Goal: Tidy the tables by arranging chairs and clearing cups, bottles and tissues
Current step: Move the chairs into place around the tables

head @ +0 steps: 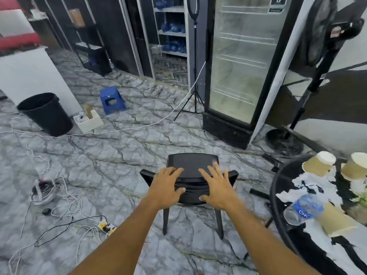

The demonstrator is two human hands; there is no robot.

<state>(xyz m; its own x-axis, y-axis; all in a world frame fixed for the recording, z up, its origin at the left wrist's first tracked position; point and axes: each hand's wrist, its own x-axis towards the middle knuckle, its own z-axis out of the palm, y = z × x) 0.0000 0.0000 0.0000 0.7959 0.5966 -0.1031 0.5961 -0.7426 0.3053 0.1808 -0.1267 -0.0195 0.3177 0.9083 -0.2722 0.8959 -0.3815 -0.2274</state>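
A black plastic chair [191,161] stands on the marble floor straight ahead, its backrest towards me. My left hand [167,185] and my right hand [217,185] lie on the top of the backrest with fingers spread, thumbs on the near side, not closed around it. At the right is a round black table [275,187]. It carries two tipped paper cups [318,163] [355,168], a third cup lying flat [337,221], a plastic water bottle with a blue label [303,208] on its side, and crumpled white tissues [309,187].
A black bin [46,114], a white box [88,121] and a blue stool [112,100] stand at the left. Loose cables and a power strip [107,227] lie on the floor near my left arm. A glass-door fridge [238,76], a tripod [195,76] and a fan base [284,139] stand behind the chair.
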